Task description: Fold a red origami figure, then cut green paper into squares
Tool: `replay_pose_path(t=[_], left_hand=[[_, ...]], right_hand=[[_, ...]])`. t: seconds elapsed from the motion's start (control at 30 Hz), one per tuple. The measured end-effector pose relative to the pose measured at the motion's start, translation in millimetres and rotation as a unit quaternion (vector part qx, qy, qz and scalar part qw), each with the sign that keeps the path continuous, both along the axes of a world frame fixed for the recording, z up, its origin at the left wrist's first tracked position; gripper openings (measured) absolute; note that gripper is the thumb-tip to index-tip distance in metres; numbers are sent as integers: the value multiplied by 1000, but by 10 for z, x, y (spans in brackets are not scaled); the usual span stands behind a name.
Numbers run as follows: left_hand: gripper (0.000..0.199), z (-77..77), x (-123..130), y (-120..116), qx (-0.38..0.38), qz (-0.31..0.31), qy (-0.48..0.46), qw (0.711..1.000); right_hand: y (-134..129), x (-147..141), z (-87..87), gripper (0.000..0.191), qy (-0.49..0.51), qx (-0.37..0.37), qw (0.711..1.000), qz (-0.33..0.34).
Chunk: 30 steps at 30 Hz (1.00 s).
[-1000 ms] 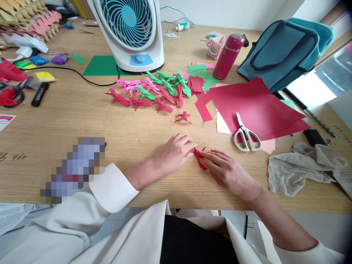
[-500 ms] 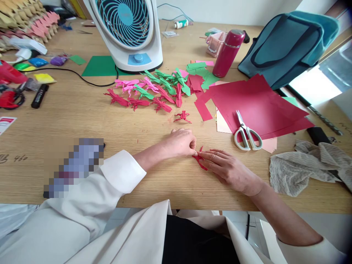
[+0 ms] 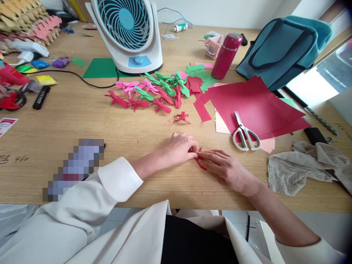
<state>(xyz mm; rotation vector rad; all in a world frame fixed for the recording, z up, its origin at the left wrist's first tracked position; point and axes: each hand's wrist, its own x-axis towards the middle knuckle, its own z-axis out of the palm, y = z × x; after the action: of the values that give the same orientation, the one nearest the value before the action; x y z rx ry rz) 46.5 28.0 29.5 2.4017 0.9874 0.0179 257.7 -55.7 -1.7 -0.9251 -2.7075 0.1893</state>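
The left hand point(image 3: 180, 148) has its grip closed in a fingertip pinch at the upper end of the folded piece point(image 3: 202, 165). That pinch should be small and light, I judge, since narrow red paper seems likely to crease off line or tear if tugged. The piece lies low on the table point(image 3: 123, 126), between the hands, one slim point sticking up past the fingertips. The right hand point(image 3: 232, 170) lays its fingers over it; whether that grip clamps or only presses, I cannot tell, as the thumb is hidden. Flat, even pressure there would steady the body while the left fingertips shape the end, and each crease would be best firmed against the wood.

Now the count, left to right: one red scissors point(image 3: 10, 102), one marker point(image 3: 41, 97), one fan point(image 3: 137, 62). Six red figures point(image 3: 117, 99), five grouped and one apart; the pink and green ones overlap too much to count. One folded piece at the hands, one flask point(image 3: 226, 55), one white scissors point(image 3: 241, 127), at least two large red sheets point(image 3: 261, 106), one bag point(image 3: 280, 53), one cloth point(image 3: 287, 172).
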Motion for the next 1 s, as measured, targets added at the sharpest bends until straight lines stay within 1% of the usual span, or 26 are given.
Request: replay_pose_path(t=[0.17, 0.23, 0.33, 0.43, 0.47, 0.53, 0.6, 0.77, 1.0], left_hand=[[12, 10, -19, -40, 21, -43, -19, 999], [11, -1, -18, -58, 47, -53, -15, 997], [13, -57, -27, -124, 138, -65, -6, 988], [25, -145, -64, -229, 254, -83, -11, 963], [27, -175, -81, -263, 285, -83, -15, 955], [29, -227, -115, -317, 320, -81, -26, 944], [30, -269, -142, -344, 332, -78, -38, 939], [28, -329, -170, -329, 333, -79, -66, 937], [26, -335, -190, -295, 347, -113, -90, 927]], right_hand=[[-10, 20, -38, 39, 1, -7, 1000, -7], [-14, 20, -42, 38, 4, -8, 1000, -10], [-19, 11, -36, 38, 4, -8, 1000, -12], [-18, 2, -33, 37, 8, -9, 1000, -16], [-16, 1, -35, 36, 12, -10, 1000, -17], [-13, 1, -43, 36, 20, -11, 1000, -18], [-13, 3, -51, 36, 22, -13, 999, -18], [-23, 2, -58, 36, 24, -12, 999, -24], [-25, -13, -49, 34, 27, -9, 999, -27]])
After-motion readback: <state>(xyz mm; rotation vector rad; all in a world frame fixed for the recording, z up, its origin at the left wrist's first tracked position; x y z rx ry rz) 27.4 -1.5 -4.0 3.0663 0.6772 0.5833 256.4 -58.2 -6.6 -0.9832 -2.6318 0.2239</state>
